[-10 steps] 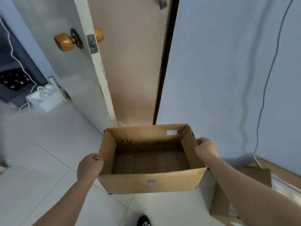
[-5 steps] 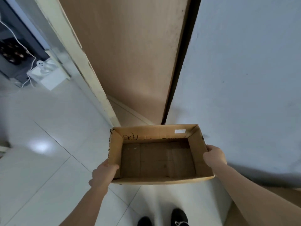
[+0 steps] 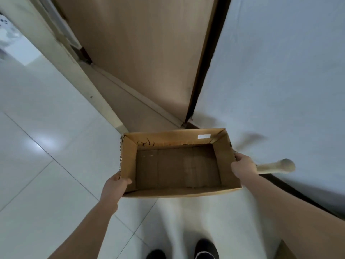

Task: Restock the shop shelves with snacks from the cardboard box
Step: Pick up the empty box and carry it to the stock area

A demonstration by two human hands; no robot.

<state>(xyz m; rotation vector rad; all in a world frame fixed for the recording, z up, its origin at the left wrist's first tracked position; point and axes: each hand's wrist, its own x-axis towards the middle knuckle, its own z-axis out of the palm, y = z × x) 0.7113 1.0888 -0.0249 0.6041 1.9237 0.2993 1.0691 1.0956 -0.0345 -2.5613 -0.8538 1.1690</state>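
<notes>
- Cardboard box (image 3: 177, 165): interior empty, no snacks visible.
- Left hand (image 3: 113, 186) and right hand (image 3: 242, 166) each grasp a box side wall.
- Shelves unseen; restocking judged finished.

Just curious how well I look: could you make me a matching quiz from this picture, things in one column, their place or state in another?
1. open brown cardboard box
2. left hand
3. pair of black shoes
4. pale wooden handle

A. at the bottom edge of the view
B. empty inside
C. just beyond the right hand
D. grips the box's left wall

Pairs: 1-B, 2-D, 3-A, 4-C.
</notes>
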